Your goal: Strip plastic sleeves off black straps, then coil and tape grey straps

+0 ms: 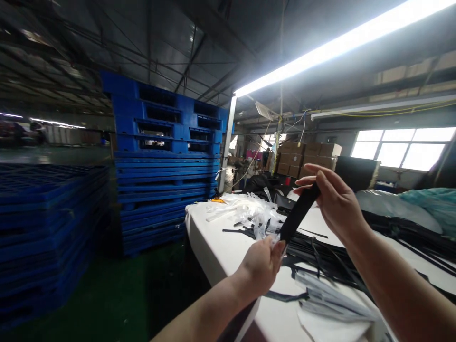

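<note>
From afar I am holding the black strip [299, 213], left hand [262, 262] pinching low and right hand [336, 199] pinching high, apparently so it is stretching straight.

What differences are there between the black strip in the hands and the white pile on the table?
The black strip is held up, straight between the left hand and the right hand; the white pile lies tangled on the table. The strip looks dark and opaque, the pile pale and partly see-through. Both show narrow pieces.
</note>
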`<move>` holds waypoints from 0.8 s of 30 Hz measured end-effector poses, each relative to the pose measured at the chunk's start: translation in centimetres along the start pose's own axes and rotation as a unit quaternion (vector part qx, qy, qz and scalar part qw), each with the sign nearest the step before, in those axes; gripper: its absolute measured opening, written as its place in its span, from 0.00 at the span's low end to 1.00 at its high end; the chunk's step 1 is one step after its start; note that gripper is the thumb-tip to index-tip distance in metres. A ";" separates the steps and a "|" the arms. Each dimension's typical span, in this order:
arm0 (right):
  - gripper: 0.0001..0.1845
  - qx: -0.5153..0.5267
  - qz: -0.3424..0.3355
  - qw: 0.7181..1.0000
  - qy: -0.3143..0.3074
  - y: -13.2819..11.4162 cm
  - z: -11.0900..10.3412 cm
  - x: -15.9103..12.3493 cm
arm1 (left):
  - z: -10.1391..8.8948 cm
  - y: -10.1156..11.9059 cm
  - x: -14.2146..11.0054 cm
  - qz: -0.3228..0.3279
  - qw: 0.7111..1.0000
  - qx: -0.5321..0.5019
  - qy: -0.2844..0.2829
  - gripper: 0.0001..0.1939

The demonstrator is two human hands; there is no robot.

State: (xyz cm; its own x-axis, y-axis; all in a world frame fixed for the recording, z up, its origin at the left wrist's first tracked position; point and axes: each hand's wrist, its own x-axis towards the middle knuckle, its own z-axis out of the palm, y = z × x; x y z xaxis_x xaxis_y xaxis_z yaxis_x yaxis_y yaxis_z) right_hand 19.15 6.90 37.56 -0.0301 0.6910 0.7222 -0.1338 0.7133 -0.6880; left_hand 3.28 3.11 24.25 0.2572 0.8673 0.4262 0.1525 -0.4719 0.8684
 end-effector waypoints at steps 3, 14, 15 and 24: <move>0.20 -0.086 -0.023 0.996 -0.023 0.6 -0.4 -0.4 | 0.1 0.2 0.1 0.010 1.000 -0.002 -0.005 0.27; 0.19 -0.178 -0.072 0.980 -0.058 3.3 -1.3 -1.0 | 0.2 0.5 0.2 0.000 0.996 -0.091 -0.002 0.25; 0.19 -0.182 -0.078 0.978 -0.059 3.5 -1.2 -1.1 | 0.2 0.5 0.2 0.001 0.996 -0.089 -0.002 0.25; 0.22 -0.105 -0.017 0.992 -0.067 3.7 -1.6 -1.3 | -0.3 -0.3 0.5 0.006 1.000 -0.006 -0.010 0.27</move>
State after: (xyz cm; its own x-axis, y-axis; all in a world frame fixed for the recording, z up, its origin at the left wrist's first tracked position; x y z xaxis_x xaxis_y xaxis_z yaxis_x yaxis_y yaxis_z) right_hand 20.27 8.86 33.95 -0.1625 0.6544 0.7384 0.0711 0.7542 -0.6528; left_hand 3.09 3.75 24.30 0.2779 0.8584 0.4313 0.1380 -0.4800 0.8664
